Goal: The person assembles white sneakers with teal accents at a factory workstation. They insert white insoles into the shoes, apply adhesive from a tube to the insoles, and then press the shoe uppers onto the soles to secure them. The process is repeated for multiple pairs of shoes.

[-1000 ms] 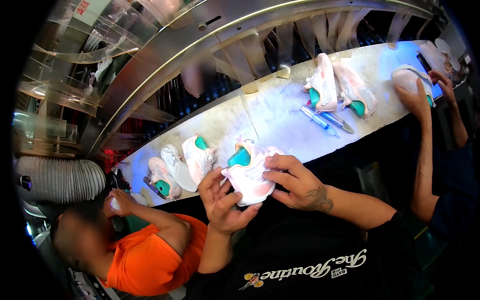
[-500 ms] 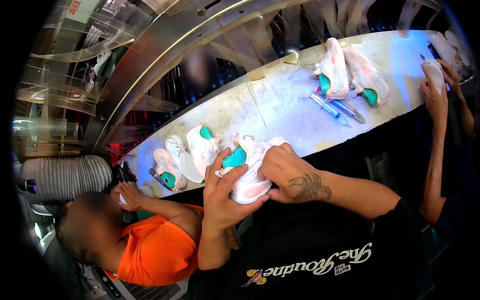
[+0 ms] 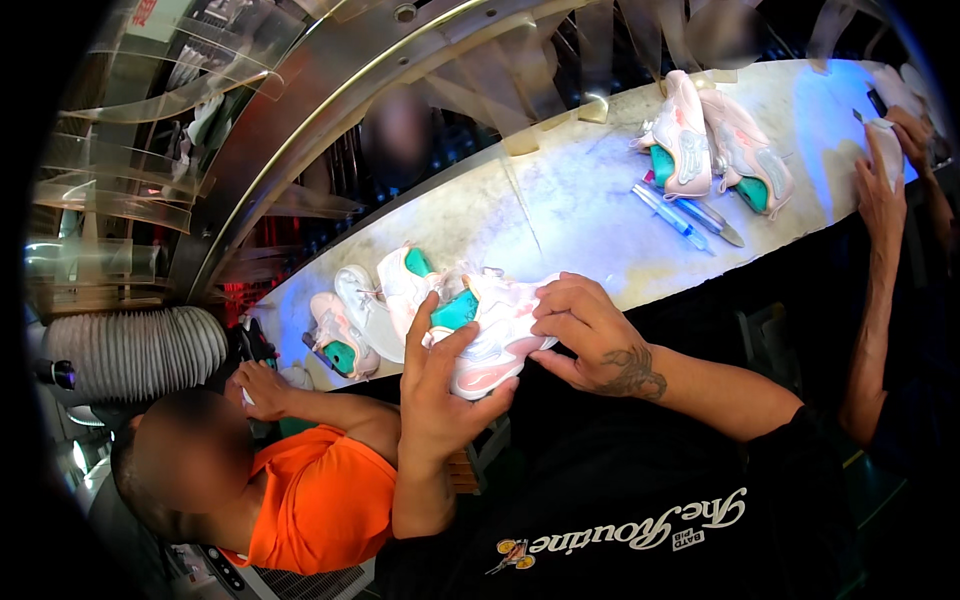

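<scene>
Between my two hands is a white and pink sneaker (image 3: pixel 495 335) with a green insole or lining at its opening. My left hand (image 3: pixel 440 385) grips the heel end, fingers along the collar and thumb under the sole edge. At the toe end my right hand (image 3: pixel 590 335) is closed round the front of the shoe, its fingertips on the upper. The shoe is held just off the near edge of the pale tabletop (image 3: pixel 560 200). Behind and left of it stand another pink sneaker (image 3: pixel 400 285) and a white one (image 3: pixel 358 305).
A pair of pink sneakers (image 3: pixel 682 140) lies at the right, beside a blue pen-like tool (image 3: pixel 672 215) and a blade-like tool (image 3: pixel 712 222). A co-worker in an orange shirt (image 3: pixel 325 500) sits at my left. Another person's hands (image 3: pixel 885 180) hold a shoe at far right. Clear strips (image 3: pixel 590 60) hang behind.
The sneaker has turned so more of its side shows. My right hand has shifted right along it to the toe, its fingers now more in sight.
</scene>
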The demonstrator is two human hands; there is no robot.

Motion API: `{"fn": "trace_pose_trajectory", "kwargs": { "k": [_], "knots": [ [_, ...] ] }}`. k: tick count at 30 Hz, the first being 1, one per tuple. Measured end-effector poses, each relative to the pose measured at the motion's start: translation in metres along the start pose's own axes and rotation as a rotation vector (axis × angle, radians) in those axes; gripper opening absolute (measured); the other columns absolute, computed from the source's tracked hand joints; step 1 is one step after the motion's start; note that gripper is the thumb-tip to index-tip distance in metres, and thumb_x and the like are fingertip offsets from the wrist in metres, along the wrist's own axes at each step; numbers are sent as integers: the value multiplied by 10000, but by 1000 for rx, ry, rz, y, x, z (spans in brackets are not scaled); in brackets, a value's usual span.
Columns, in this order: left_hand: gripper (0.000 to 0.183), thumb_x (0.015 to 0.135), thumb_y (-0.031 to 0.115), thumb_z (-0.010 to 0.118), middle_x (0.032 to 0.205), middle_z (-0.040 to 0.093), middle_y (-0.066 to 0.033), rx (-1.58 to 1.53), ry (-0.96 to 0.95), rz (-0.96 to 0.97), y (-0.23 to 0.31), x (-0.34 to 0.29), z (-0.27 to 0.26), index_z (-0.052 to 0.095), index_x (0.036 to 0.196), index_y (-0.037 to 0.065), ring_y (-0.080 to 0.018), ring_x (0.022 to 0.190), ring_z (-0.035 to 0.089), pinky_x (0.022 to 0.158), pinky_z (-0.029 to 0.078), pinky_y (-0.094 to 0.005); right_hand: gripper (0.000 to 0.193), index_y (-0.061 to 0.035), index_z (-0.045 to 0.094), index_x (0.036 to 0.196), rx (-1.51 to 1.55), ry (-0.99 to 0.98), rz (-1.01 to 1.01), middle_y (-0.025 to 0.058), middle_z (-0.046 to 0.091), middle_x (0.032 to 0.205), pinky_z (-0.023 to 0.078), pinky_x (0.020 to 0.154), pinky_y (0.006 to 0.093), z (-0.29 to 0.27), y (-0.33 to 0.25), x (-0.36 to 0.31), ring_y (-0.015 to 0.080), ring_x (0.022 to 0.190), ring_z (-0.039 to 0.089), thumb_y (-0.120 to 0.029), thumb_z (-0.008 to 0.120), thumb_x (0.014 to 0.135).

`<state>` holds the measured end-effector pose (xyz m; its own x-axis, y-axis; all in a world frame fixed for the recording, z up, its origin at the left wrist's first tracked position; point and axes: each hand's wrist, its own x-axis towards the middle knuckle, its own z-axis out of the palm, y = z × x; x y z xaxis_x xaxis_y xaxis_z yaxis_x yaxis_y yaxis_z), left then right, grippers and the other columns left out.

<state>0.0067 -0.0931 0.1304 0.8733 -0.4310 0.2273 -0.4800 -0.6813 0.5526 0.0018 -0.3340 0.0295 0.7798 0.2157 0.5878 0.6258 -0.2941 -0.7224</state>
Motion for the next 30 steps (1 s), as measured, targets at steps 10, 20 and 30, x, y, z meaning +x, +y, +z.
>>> {"fn": "trace_pose_trajectory", "kwargs": {
  "k": [10,20,30],
  "knots": [
    [841,677,136,1030,1642,427,-325,17,-33,7,-6,-2,2,647,1416,20,-453,1265,718,959,668,-483,652,6,626,1352,139,-75,220,221,631,1392,478,1172,523,-9,1,3,442,1312,600,-295,936,864],
    [827,641,127,1033,1611,470,-336,8,7,74,-13,-7,9,680,1382,29,-461,1320,685,990,656,-488,850,-25,547,1524,283,-295,476,204,598,1466,478,1183,477,-18,12,9,392,1389,580,-400,949,876],
    [803,633,169,1049,1588,500,-337,15,11,130,-3,-5,11,723,1360,63,-479,1352,642,1051,609,-510,934,-47,522,1578,395,-405,513,217,572,1530,418,1242,509,-27,35,5,422,1449,535,-536,906,882]
  ]
}}
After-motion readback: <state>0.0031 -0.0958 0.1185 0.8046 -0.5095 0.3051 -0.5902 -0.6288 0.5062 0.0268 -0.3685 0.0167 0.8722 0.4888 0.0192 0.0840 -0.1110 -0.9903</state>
